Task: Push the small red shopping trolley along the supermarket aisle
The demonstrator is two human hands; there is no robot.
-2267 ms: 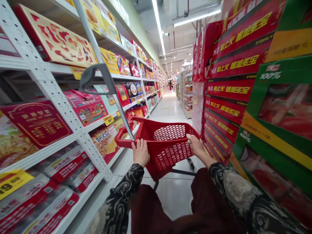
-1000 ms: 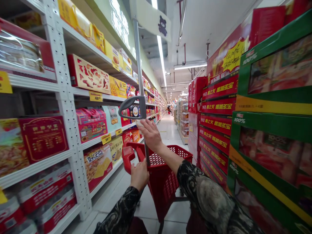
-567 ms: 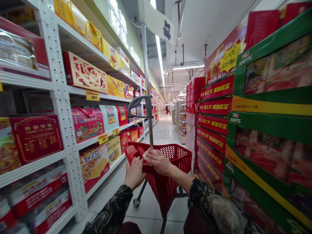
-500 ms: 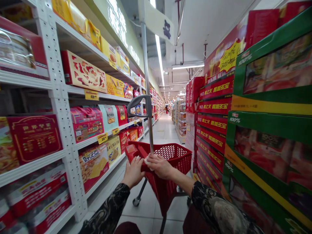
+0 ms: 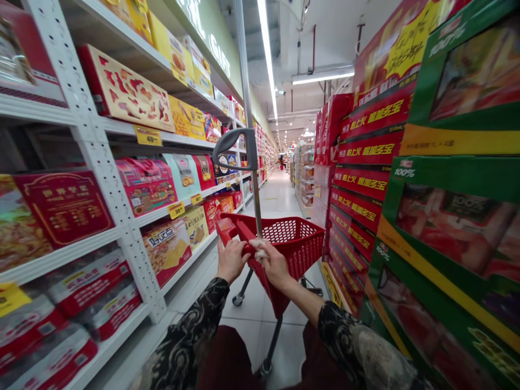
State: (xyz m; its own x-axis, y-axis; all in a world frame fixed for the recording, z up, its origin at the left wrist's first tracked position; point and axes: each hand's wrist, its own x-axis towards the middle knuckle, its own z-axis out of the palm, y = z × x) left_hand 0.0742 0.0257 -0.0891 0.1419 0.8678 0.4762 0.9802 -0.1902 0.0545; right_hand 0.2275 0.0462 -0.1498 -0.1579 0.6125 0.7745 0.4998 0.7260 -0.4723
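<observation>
A red plastic shopping cart (image 5: 303, 246) stands in the aisle in front of me. A grey pole (image 5: 255, 189) rises from its near rim and carries a grey loop handle (image 5: 234, 145). My left hand (image 5: 231, 261) is closed on the cart's near rim, left of the pole. My right hand (image 5: 274, 264) is closed on a small white cloth (image 5: 258, 247) and presses it against the rim at the pole's base. Both sleeves are dark and patterned.
White shelves (image 5: 93, 146) with boxed goods and yellow price tags (image 5: 147, 135) line the left. Stacked red cartons (image 5: 363, 179) and green cartons (image 5: 455, 216) stand close on the right. The tiled aisle floor (image 5: 280, 189) runs ahead to a far-off person (image 5: 281, 161).
My right hand left the cart's right rim, rose to the pole below the handle, then came down to the pole's base with the cloth. My left hand stayed on the rim.
</observation>
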